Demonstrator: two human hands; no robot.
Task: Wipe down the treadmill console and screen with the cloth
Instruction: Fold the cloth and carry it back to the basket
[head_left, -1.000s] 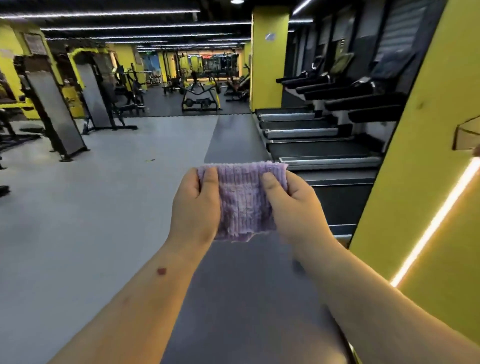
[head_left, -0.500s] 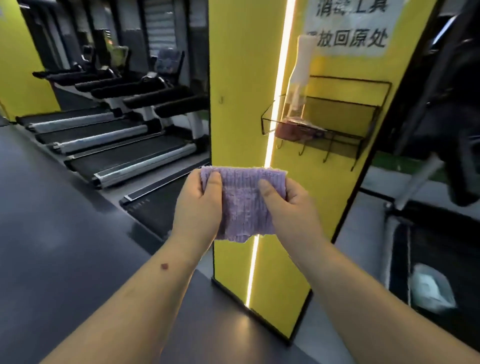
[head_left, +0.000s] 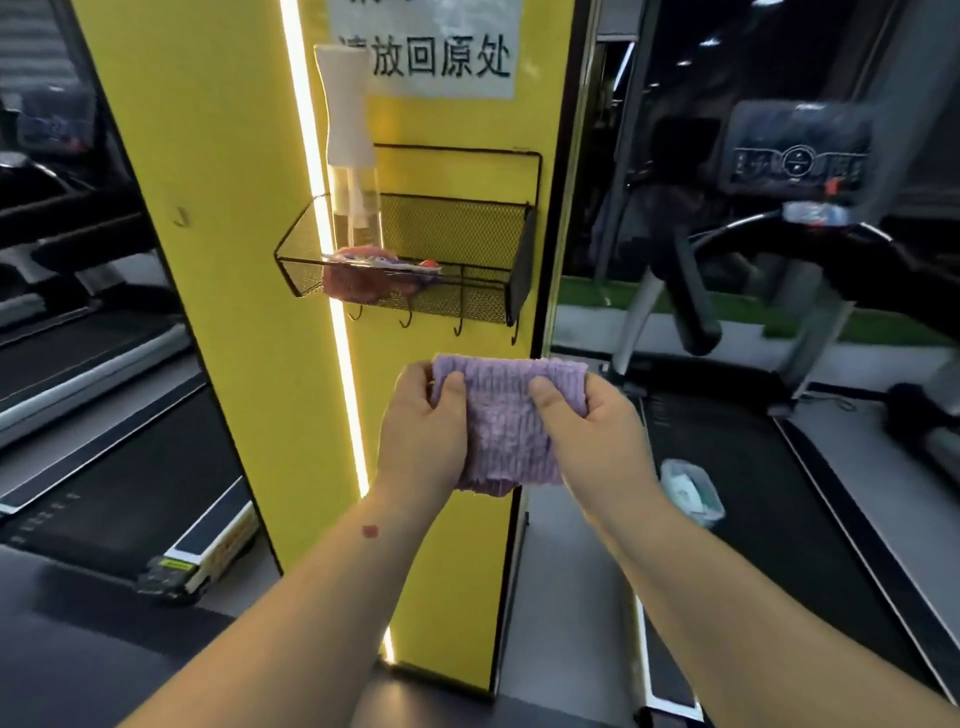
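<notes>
A folded purple cloth (head_left: 506, 426) hangs in front of me at chest height. My left hand (head_left: 423, 431) grips its left edge, thumb on the front. Its right edge is gripped by my right hand (head_left: 592, 436) in the same way. The treadmill console (head_left: 797, 156) with its dark screen and buttons stands at the upper right, blurred, well beyond both hands. Its black belt (head_left: 727, 493) runs below and to the right of my right arm.
A yellow pillar (head_left: 234, 260) stands straight ahead with a black wire basket (head_left: 498, 249) holding a white spray bottle (head_left: 348, 150) and a reddish cloth (head_left: 358, 283). A pale wrapper (head_left: 691, 486) lies on the belt. More treadmills (head_left: 93, 426) are at the left.
The view has swung to the right: the pillar and its basket now sit ahead and the treadmill console has come into sight at the right. Both hands still hold the cloth the same way.
</notes>
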